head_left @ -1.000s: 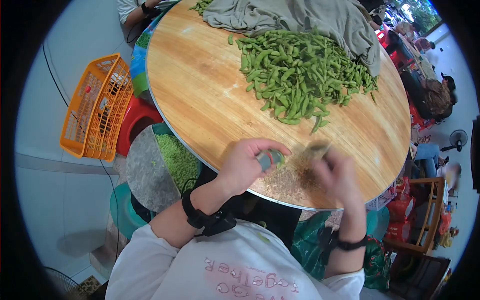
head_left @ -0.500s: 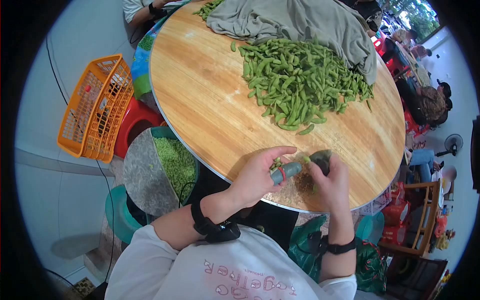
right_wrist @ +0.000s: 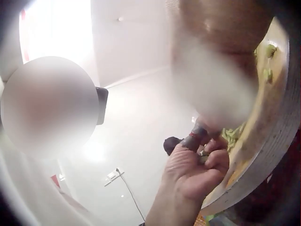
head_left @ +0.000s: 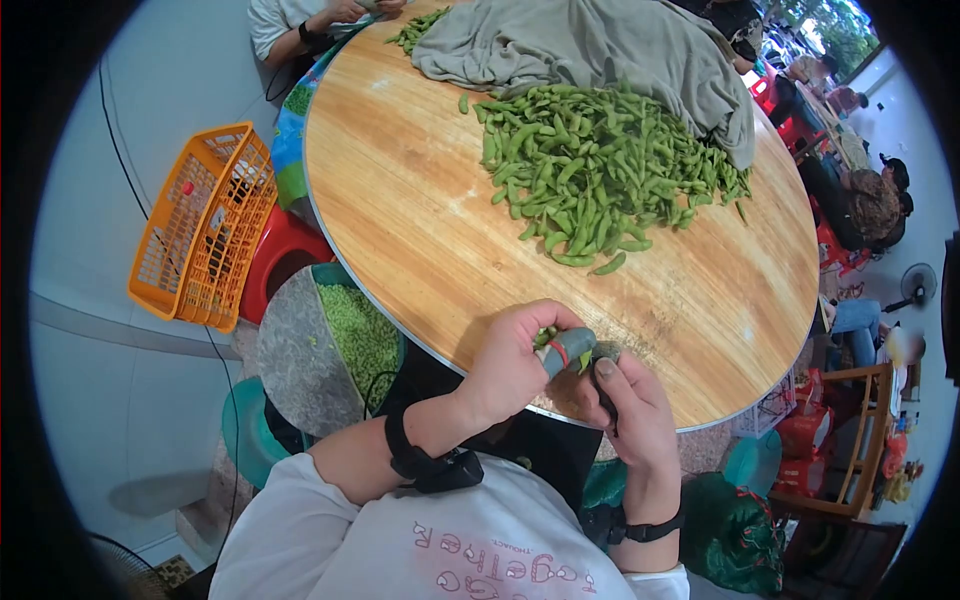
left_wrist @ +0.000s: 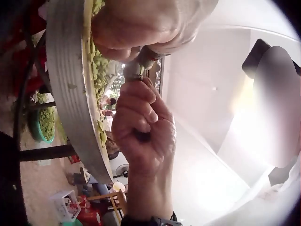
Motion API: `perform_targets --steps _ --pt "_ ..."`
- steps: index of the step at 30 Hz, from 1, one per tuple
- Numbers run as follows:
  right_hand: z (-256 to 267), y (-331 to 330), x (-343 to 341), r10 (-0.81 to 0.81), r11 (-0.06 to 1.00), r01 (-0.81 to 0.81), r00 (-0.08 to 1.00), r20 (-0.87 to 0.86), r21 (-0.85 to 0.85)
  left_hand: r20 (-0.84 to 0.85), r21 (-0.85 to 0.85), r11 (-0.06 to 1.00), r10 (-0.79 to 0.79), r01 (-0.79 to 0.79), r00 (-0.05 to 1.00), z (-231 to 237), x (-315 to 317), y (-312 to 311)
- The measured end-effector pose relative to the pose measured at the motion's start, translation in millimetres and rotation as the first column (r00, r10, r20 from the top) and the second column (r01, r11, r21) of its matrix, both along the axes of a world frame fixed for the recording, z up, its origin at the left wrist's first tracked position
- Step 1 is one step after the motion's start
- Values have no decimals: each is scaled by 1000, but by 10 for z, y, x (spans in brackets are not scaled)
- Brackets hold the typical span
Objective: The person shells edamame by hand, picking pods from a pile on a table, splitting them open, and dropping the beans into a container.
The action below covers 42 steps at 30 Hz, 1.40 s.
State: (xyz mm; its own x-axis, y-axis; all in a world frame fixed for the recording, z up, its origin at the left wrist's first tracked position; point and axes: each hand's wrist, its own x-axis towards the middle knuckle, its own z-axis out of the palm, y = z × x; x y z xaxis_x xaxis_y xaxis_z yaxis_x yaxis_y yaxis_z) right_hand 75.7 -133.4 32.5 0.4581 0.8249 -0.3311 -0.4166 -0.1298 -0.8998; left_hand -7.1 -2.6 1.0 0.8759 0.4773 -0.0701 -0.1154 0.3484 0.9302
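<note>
In the head view my left hand (head_left: pixel 500 360) curls over the table's near edge with some green edamame (head_left: pixel 545 337) showing inside its fingers. One of its digits wears a grey-green cover (head_left: pixel 573 346) with a red band. Close against it, my right hand (head_left: pixel 640 400) grips a dark, rounded object (head_left: pixel 606 352), mostly hidden by the fingers; I cannot tell its kind. A bit of green pod (head_left: pixel 586 362) shows between the hands. The left wrist view has the right hand (left_wrist: pixel 143 125) with fingers curled, its tips meeting the covered digit. Beyond both hands lies a heap of edamame pods (head_left: pixel 590 180).
A grey cloth (head_left: pixel 590 50) covers part of the heap on the round wooden table (head_left: pixel 400 200). Left and below, shelled beans (head_left: pixel 355 335) fill a tub half covered by a grey board (head_left: pixel 300 350). An orange crate (head_left: pixel 205 225) tops a red stool. Another person's hands (head_left: pixel 350 12) work at the far left.
My right hand, blurred near the table a second ago, has come left and closer to me, now meeting the left hand. The left hand has moved slightly right.
</note>
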Motion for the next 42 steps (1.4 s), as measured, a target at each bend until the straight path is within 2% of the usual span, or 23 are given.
perform_targets --steps 5,7,11,13,14,15,16,17,19,21,23,24,25,27,28,29,32,35,36,37,38,40,42 --pt "-14 5 8 -48 999 47 997 -59 -14 39 -117 981 -151 155 988 96 -28 9" --pt "1 -37 18 -55 998 62 936 -348 11 115 -143 958 -232 247 966 9 -31 65" --pt "-62 -71 17 24 990 46 875 -483 132 263 -255 875 -347 412 900 -42 -37 101" --pt "-126 -13 23 -82 994 91 986 -146 57 171 -173 932 -290 318 942 -22 -5 60" --pt "-139 21 20 -93 993 103 985 -148 64 98 -87 973 -205 214 974 -14 15 36" --pt "-151 60 10 -132 991 129 965 226 27 95 -82 971 -216 224 972 -27 29 26" --pt "-155 91 8 -135 986 166 812 567 -3 39 -26 989 -145 146 989 -55 36 20" --pt "-106 111 22 -146 984 176 813 564 2 -12 36 997 -71 71 997 -68 42 27" --pt "40 146 82 -176 978 179 984 39 -104 2 115 992 -49 48 999 12 53 45" --pt "20 198 149 -97 991 104 992 80 -90 17 185 983 -16 13 1000 39 61 78" --pt "4 285 283 -14 997 24 992 122 -80 -90 42 995 92 -88 992 32 71 156" --pt "15 353 411 33 982 83 812 583 -172 -91 41 995 91 -88 992 -22 63 196" --pt "34 418 543 125 958 180 433 893 -221 10 -60 997 48 -47 999 -110 60 245" --pt "33 491 797 254 916 258 223 941 -308 119 -157 988 13 6 993 -126 35 282" --pt "15 501 871 351 888 274 117 929 -370 -38 -60 985 -164 162 986 -73 11 279" --pt "1 481 884 352 888 274 115 929 -370 -208 12 945 -316 326 926 -18 -6 271" --pt "38 434 814 466 858 211 64 882 -469 -234 90 894 -409 438 882 112 -35 192" --pt "-18 270 669 476 849 225 67 877 -478 -135 239 954 -152 181 979 62 -13 134" --pt "-82 204 625 299 921 159 298 906 -356 -135 239 954 -151 181 979 66 -7 106" --pt "-115 148 576 116 969 128 519 847 -211 -93 35 994 -102 106 990 79 -1 76" --pt "-121 98 514 116 969 126 520 846 -211 -62 -174 984 -43 32 997 87 3 52" --pt "-62 38 329 -39 984 104 915 401 -144 -22 -262 961 -100 91 995 27 7 20" --pt "-3 0 171 -1 996 18 982 189 -88 25 -345 926 -154 153 988 16 15 -2"
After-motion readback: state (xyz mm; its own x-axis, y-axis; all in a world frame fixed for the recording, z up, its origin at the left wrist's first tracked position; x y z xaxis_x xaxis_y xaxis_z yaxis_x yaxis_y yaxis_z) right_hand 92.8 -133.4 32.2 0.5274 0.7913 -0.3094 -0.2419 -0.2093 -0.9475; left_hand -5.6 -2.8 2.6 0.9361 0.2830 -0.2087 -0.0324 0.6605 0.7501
